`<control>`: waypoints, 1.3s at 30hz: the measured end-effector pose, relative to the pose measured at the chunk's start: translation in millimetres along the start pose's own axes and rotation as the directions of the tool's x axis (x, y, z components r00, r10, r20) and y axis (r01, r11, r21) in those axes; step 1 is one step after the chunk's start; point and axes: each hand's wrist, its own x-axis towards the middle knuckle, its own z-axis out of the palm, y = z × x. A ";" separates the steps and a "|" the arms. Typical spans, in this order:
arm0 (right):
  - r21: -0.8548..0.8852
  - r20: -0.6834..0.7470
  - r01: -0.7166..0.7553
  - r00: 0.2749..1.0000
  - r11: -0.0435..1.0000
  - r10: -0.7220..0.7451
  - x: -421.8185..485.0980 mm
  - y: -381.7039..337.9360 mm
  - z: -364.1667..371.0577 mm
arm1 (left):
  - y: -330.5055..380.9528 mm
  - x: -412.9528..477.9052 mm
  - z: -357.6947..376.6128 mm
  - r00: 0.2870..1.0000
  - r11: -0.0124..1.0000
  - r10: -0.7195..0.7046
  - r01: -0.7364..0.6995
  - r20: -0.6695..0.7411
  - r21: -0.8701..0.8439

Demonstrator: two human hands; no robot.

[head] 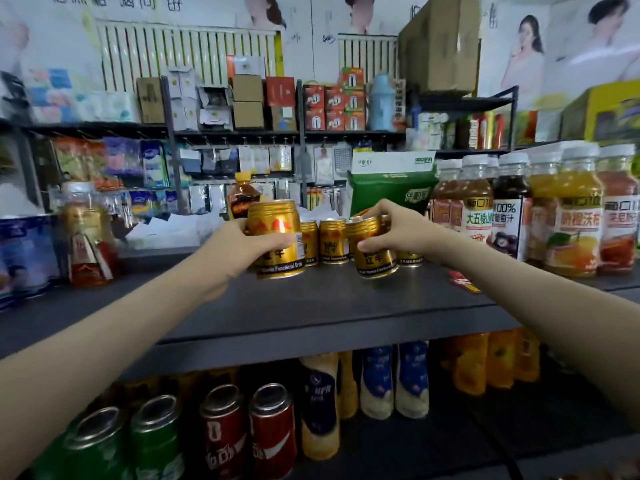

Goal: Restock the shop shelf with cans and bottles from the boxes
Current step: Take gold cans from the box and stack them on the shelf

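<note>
The left hand [239,245] curls its fingers [277,241] tightly round a gold metal drink can [275,220] at the dark grey shelf [311,306]. The right hand [393,230] grips a second gold can [375,261] from above, just beside the row of gold cans [331,242].

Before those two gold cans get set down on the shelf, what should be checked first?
1. Left hand wrapped round its gold metal drink can: ok.
2. Right hand wrapped round the second gold can: ok.
3. Second gold can upright: not ok, it tilts.
4. Bare space on the dark grey shelf board in front of the row of standing gold cans: ok.
5. Either held can already touching the board: cannot tell.
</note>
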 end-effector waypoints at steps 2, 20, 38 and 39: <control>-0.034 0.024 -0.027 0.999 0.999 0.028 15.0 9.1 2.8 | -6.4 17.8 5.2 0.999 0.999 0.004 -0.006 0.037 0.046; -0.574 0.080 0.062 0.997 0.817 -0.020 74.7 46.0 -6.0 | -42.1 113.4 57.8 0.982 0.943 -0.185 0.165 0.043 0.289; -0.502 0.108 0.138 0.989 0.854 -0.097 84.5 68.6 -9.1 | -27.4 134.4 100.9 0.996 0.739 0.001 -0.061 0.089 0.671; -0.504 0.108 0.144 0.989 0.852 -0.103 84.4 68.7 -9.0 | -27.9 135.8 102.7 0.997 0.736 0.001 -0.053 0.077 0.675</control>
